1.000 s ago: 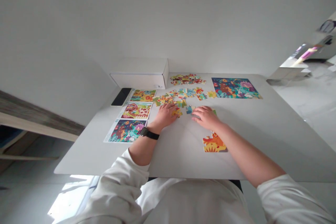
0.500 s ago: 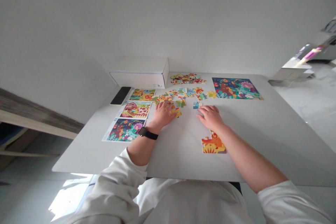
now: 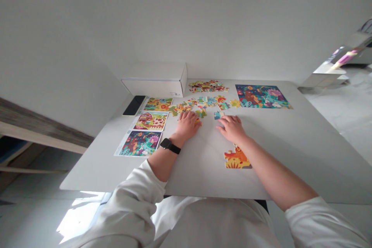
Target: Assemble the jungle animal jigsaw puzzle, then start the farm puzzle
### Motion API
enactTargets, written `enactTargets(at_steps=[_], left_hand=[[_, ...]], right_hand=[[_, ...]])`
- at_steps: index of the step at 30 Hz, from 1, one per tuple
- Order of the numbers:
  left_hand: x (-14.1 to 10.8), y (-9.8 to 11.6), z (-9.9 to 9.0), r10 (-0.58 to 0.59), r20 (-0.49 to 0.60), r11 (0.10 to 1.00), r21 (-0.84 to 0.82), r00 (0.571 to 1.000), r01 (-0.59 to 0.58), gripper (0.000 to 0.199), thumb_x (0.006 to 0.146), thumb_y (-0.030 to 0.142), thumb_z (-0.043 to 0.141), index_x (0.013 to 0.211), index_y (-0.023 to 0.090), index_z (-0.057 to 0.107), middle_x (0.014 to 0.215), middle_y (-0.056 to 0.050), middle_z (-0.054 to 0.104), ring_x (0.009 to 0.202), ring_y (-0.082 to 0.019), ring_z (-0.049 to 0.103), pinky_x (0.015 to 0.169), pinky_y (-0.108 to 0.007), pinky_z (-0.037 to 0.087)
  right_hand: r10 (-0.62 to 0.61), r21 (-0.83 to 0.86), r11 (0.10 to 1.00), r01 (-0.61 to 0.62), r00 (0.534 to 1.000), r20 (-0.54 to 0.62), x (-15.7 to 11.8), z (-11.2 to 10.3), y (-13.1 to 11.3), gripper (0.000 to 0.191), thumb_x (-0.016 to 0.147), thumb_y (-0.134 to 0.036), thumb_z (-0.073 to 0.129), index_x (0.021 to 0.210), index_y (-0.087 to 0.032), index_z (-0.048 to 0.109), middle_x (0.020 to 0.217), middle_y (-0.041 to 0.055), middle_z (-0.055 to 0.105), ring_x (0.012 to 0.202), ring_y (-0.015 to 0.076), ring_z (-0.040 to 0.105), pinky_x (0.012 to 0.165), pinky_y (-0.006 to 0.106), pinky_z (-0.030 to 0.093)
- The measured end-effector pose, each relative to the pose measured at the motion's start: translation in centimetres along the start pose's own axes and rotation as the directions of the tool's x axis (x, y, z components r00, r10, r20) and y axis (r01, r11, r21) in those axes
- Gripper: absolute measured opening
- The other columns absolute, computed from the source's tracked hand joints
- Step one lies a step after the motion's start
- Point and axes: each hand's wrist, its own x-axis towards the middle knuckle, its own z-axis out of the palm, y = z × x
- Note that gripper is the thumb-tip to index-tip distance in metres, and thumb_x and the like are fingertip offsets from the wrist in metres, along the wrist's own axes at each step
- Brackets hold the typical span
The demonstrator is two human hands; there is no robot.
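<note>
My left hand [image 3: 187,124], with a black watch on its wrist, lies over orange and yellow puzzle pieces at the near edge of the loose pieces [image 3: 182,107]. Its fingers are spread a little and cover part of those pieces. My right hand [image 3: 231,127] rests on the table with its fingers apart, the tips by a blue puzzle piece [image 3: 217,115]. Below my right hand, partly behind the forearm, is a joined orange and yellow section [image 3: 236,159]. A yellow piece [image 3: 235,103] lies farther back.
A white box [image 3: 152,86] and a black phone [image 3: 134,105] stand at the back left of the table [image 3: 203,178]. Picture sheets [image 3: 141,143] lie on the left, a finished-looking dark picture [image 3: 261,97] at the back right, and a piece pile [image 3: 208,86] near the wall.
My left hand has moved to the right and now covers the orange pieces that showed beside it. My right hand has hardly moved.
</note>
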Motion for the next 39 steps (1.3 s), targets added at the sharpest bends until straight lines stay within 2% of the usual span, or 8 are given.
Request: enactTargets(at_steps=[4, 12, 20, 25, 29, 33, 36, 39], left_hand=[[0.1, 0.0, -0.1, 0.052, 0.024, 0.997, -0.054, 0.998, -0.05, 0.043, 0.106, 0.029, 0.054, 0.144, 0.026, 0.076, 0.148, -0.011, 0.073, 0.148, -0.033, 0.058, 0.135, -0.059, 0.033], [0.0, 0.0, -0.4, 0.154, 0.094, 0.983, -0.111, 0.984, -0.144, 0.059, 0.101, 0.014, 0.051, 0.153, 0.033, 0.071, 0.157, -0.003, 0.071, 0.154, -0.028, 0.056, 0.139, -0.058, 0.029], [0.1, -0.6, -0.5, 0.147, 0.096, 0.985, -0.1, 0.984, -0.138, 0.062, 0.095, 0.008, 0.051, 0.146, 0.032, 0.076, 0.157, -0.002, 0.071, 0.151, -0.027, 0.058, 0.137, -0.054, 0.035], [0.1, -0.8, -0.5, 0.186, 0.12, 0.974, -0.153, 0.975, -0.167, 0.066, 0.091, 0.003, 0.049, 0.142, 0.031, 0.078, 0.153, 0.0, 0.074, 0.15, -0.025, 0.06, 0.139, -0.055, 0.031], [0.1, -0.6, -0.8, 0.229, 0.116, 0.961, -0.187, 0.967, -0.205, 0.069, 0.088, 0.0, 0.047, 0.142, 0.031, 0.076, 0.154, -0.001, 0.073, 0.151, -0.024, 0.059, 0.138, -0.055, 0.032], [-0.1, -0.7, -1.5, 0.097, 0.02, 0.983, -0.155, 0.995, -0.093, 0.053, 0.091, 0.005, 0.051, 0.131, 0.026, 0.078, 0.14, -0.009, 0.077, 0.136, -0.029, 0.067, 0.124, -0.052, 0.049], [-0.3, -1.1, -2.1, 0.003, -0.016, 0.994, -0.11, 1.0, -0.005, 0.037, 0.094, 0.011, 0.054, 0.115, 0.025, 0.08, 0.124, -0.011, 0.079, 0.123, -0.031, 0.071, 0.113, -0.053, 0.055], [-0.5, -1.4, -2.6, -0.009, 0.004, 0.994, -0.105, 1.0, 0.01, 0.033, 0.093, 0.012, 0.054, 0.105, 0.025, 0.082, 0.114, -0.009, 0.081, 0.118, -0.031, 0.073, 0.112, -0.053, 0.055]], right_hand=[[-0.03, 0.051, 0.998, 0.031, 0.999, -0.015, 0.1, 0.2, 0.2, 0.04, 0.111, -0.044, 0.058, 0.144, -0.029, 0.075, 0.157, 0.0135, 0.069, 0.143, 0.0378, 0.06, 0.128, 0.068, 0.034], [-0.001, 0.031, 1.0, 0.001, 1.0, -0.017, 0.3, 0.1, 0.1, 0.041, 0.11, -0.043, 0.059, 0.145, -0.029, 0.075, 0.161, 0.0132, 0.066, 0.152, 0.0438, 0.053, 0.127, 0.081, 0.031], [0.012, 0.036, 0.999, -0.011, 1.0, -0.004, 0.2, -0.3, 0.0, 0.037, 0.11, -0.041, 0.06, 0.141, -0.028, 0.076, 0.155, 0.0139, 0.069, 0.145, 0.0416, 0.057, 0.127, 0.082, 0.029], [0.057, 0.045, 0.997, -0.057, 0.998, -0.005, 0.3, -0.1, 0.4, 0.035, 0.11, -0.039, 0.06, 0.14, -0.027, 0.076, 0.159, 0.0134, 0.068, 0.148, 0.0433, 0.055, 0.126, 0.084, 0.029], [-0.048, 0.066, 0.996, 0.051, 0.998, -0.051, 0.4, -0.3, 0.4, 0.04, 0.108, -0.035, 0.063, 0.144, -0.025, 0.075, 0.16, 0.0143, 0.068, 0.15, 0.0405, 0.056, 0.128, 0.072, 0.037], [-0.289, 0.125, 0.949, 0.29, 0.957, -0.028, 0.3, -0.2, 0.1, 0.044, 0.108, -0.027, 0.063, 0.15, -0.031, 0.074, 0.158, 0.0088, 0.07, 0.154, 0.0328, 0.056, 0.13, 0.059, 0.041], [-0.313, 0.131, 0.942, 0.309, 0.95, 0.012, 0.2, 0.1, 0.1, 0.045, 0.107, -0.025, 0.064, 0.149, -0.036, 0.075, 0.155, 0.0055, 0.073, 0.151, 0.0315, 0.059, 0.13, 0.06, 0.039], [-0.258, 0.112, 0.96, 0.255, 0.966, 0.012, 0.2, 0.1, 0.2, 0.041, 0.108, -0.026, 0.063, 0.145, -0.035, 0.077, 0.154, 0.0061, 0.073, 0.146, 0.0314, 0.062, 0.13, 0.061, 0.037]])
